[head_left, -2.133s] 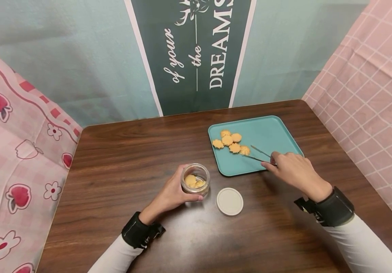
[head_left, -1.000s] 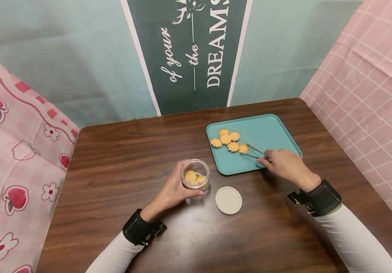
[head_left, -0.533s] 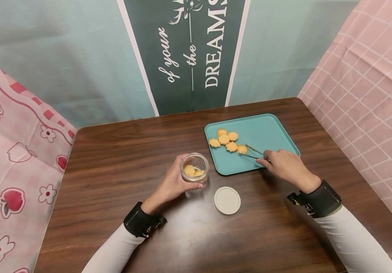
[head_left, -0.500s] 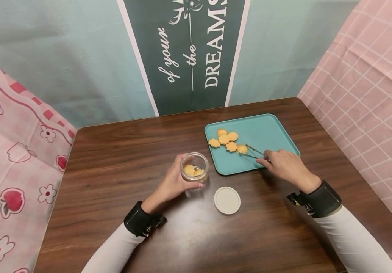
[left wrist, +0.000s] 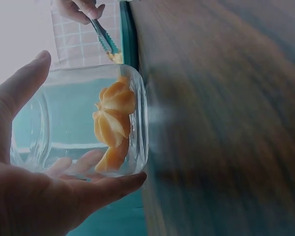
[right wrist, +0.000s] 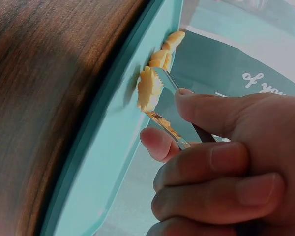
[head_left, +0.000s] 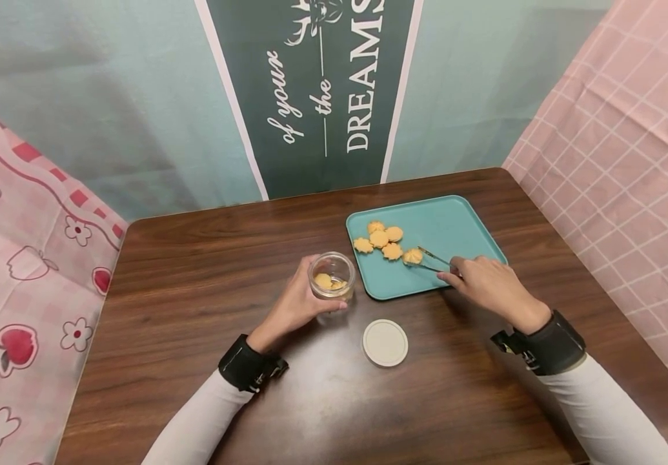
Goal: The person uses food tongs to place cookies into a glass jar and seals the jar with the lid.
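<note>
In the head view my left hand (head_left: pixel 297 302) grips a clear glass jar (head_left: pixel 334 294) by its side. The left wrist view shows several ridged golden cookies (left wrist: pixel 112 118) at the jar's bottom. My right hand (head_left: pixel 492 285) holds metal tongs (head_left: pixel 435 257) over the teal tray (head_left: pixel 450 223). A single cookie (right wrist: pixel 149 89) stands between the serrated tong tips in the right wrist view, its shadow falling on the tray. Several more cookies (head_left: pixel 378 239) lie clustered at the tray's left end, a little apart from that one.
A round cream lid (head_left: pixel 385 343) lies flat on the brown wooden table (head_left: pixel 206 258), between the jar and the right forearm. Behind the table hangs a blue-green cloth with a lettered dark panel (head_left: pixel 316 97). Patterned pink cloths border both sides.
The tongs have moved in around one cookie and drawn it slightly away from the cluster. My left hand has shifted the jar a little farther from me, nearer the tray.
</note>
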### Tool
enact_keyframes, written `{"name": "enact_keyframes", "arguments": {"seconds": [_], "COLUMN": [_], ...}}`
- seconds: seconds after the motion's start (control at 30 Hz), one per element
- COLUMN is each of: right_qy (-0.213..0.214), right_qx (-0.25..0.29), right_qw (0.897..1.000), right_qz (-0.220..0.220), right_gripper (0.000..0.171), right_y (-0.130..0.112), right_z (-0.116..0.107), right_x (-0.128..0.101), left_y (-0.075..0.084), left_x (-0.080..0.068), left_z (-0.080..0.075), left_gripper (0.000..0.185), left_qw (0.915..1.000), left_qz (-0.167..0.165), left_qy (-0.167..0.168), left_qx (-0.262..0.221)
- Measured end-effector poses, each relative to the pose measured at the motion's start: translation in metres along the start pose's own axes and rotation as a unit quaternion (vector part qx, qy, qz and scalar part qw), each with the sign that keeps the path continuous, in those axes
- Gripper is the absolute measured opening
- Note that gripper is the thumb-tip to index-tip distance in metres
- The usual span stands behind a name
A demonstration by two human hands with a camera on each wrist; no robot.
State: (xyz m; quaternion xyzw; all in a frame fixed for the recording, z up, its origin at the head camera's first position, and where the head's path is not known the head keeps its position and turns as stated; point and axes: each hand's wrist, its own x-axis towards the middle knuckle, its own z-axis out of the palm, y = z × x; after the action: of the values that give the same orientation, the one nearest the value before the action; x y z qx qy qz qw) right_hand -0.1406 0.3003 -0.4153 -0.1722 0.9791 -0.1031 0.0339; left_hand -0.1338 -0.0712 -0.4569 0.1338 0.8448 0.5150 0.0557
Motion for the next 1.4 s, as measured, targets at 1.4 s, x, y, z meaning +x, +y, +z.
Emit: {"name": "enact_keyframes", "arguments": {"seconds": [1.4], "right_qy": [0.031], "right_qx": [-0.018], "right_qw": [0.999], "right_qz": [-0.013], "right_gripper": [0.032], "right_y": [-0.029], "right_z": [-0.03], "right_x": [-0.006], "left_y": [-0.003], "left_x": [0.011], "left_z": [0.0], "left_gripper": [0.095], "left_qw": [0.9996], "left_qz": [-0.003], "left_qy": [-0.028], "left_qx": [-0.008]}}
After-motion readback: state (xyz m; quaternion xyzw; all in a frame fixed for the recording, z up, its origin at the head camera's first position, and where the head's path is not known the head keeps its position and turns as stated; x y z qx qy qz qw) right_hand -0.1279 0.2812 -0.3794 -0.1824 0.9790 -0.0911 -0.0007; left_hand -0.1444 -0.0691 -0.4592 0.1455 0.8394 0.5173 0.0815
